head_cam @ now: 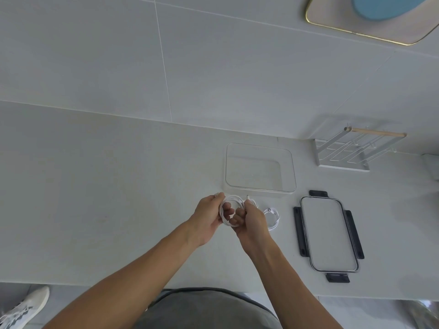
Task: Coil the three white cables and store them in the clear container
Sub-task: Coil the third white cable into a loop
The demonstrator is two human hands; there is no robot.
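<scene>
Head camera looks down on both hands over the counter: the left hand (210,216) and right hand (249,220) each grasp a side of a white cable (230,203) wound in loops, just in front of the empty clear container (293,176). Another coiled cable (273,216) lies beside it. Light, limp and springy, the loops look likely to unwind; pinching across all strands seems safest.

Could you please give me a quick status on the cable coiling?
Left hand and right hand both gripping one white cable, mid-coil. Second cable coiled on counter. Clear container open, empty. Nothing in the way.
</scene>
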